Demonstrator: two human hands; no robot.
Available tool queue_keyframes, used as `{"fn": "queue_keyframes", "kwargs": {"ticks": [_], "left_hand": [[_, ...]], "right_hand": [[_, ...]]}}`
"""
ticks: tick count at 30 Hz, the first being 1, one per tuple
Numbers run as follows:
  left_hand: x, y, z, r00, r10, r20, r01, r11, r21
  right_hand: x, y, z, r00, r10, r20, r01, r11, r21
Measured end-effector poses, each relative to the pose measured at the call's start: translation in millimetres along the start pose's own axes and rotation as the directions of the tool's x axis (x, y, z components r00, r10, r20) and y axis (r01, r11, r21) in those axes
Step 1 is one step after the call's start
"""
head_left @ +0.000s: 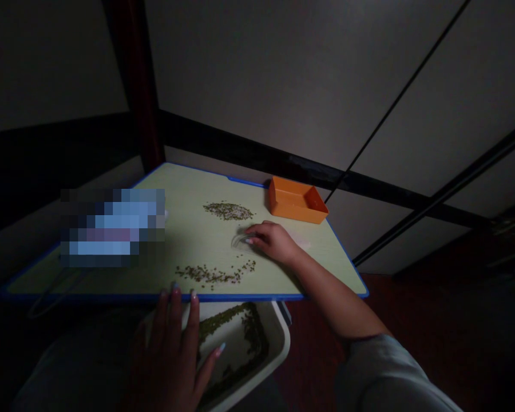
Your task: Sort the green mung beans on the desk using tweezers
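Observation:
My right hand [274, 240] is closed in a pinch above the pale tabletop [184, 234]. Between its fingertips is a thin, clear or wire-like curved piece [239, 239], too blurred to name. Behind it lies a flat pile of small greenish-brown seeds or grains [228, 211], and a looser band of the same grains [214, 274] is strewn nearer the front edge. My left hand [171, 355] holds nothing; its fingers are spread, with the tips at the table's blue front edge. Below that edge, partly covered by my left hand, is a white basin [283, 337] with green grains along its walls.
An orange open tray [298, 206] stands at the table's back right corner. On the left is a blurred-out bright device [115, 223], with a pale cable [51, 303] hanging near the table's edge. Wall panels [257, 86] rise right behind the table.

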State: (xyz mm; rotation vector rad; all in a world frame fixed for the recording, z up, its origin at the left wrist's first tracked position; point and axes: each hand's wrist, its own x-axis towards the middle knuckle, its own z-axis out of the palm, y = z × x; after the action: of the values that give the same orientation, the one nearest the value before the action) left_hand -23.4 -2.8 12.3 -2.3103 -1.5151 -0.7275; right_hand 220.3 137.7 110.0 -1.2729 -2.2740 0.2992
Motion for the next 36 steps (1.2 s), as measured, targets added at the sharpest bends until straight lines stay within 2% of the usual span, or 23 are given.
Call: {"fn": "queue_keyframes", "kwargs": {"ticks": [5, 10, 16, 20, 26, 29, 32, 34, 36], "left_hand": [[-1, -2, 0.1, 1.000, 0.016, 0.011, -0.016, 1.000, -0.004], [-2, -3, 2.1, 1.000, 0.004, 0.026, -0.004, 1.000, -0.017], [-1, 3, -1.8, 0.997, -0.044, 0.058, 0.047, 0.997, -0.056], [2, 8, -5.5, 0.994, -0.081, 0.066, 0.086, 0.994, -0.069], [2, 9, -1.8, 0.996, -0.065, 0.064, 0.070, 0.994, -0.082], [2, 9, 0.2, 0.995, -0.086, 0.042, 0.090, 0.990, -0.105], [2, 10, -1.5, 0.994, -0.090, 0.055, 0.096, 0.989, -0.114], [3, 11, -4.0, 0.992, -0.099, 0.074, 0.107, 0.988, -0.113], [4, 12, -6.1, 0.990, -0.109, 0.084, 0.119, 0.985, -0.124]], "right_hand": [[-3, -4, -3, 0.993, -0.077, 0.088, 0.071, 0.995, 0.069], [-8, -5, -9, 0.964, -0.173, 0.203, 0.149, 0.980, 0.131], [-14, -10, -12, 0.937, -0.166, 0.308, 0.105, 0.973, 0.205], [-17, -12, -25, 0.952, -0.128, 0.279, 0.063, 0.971, 0.229], [-36, -7, -50, 0.968, -0.076, 0.238, 0.037, 0.986, 0.162], [-51, 2, -49, 0.975, -0.019, 0.223, -0.031, 0.975, 0.220], [-61, 9, -44, 0.985, 0.064, 0.159, -0.104, 0.962, 0.254], [-62, 10, -41, 0.989, 0.077, 0.125, -0.107, 0.961, 0.254], [-61, 9, -37, 0.993, 0.029, 0.114, -0.056, 0.968, 0.245]]}}
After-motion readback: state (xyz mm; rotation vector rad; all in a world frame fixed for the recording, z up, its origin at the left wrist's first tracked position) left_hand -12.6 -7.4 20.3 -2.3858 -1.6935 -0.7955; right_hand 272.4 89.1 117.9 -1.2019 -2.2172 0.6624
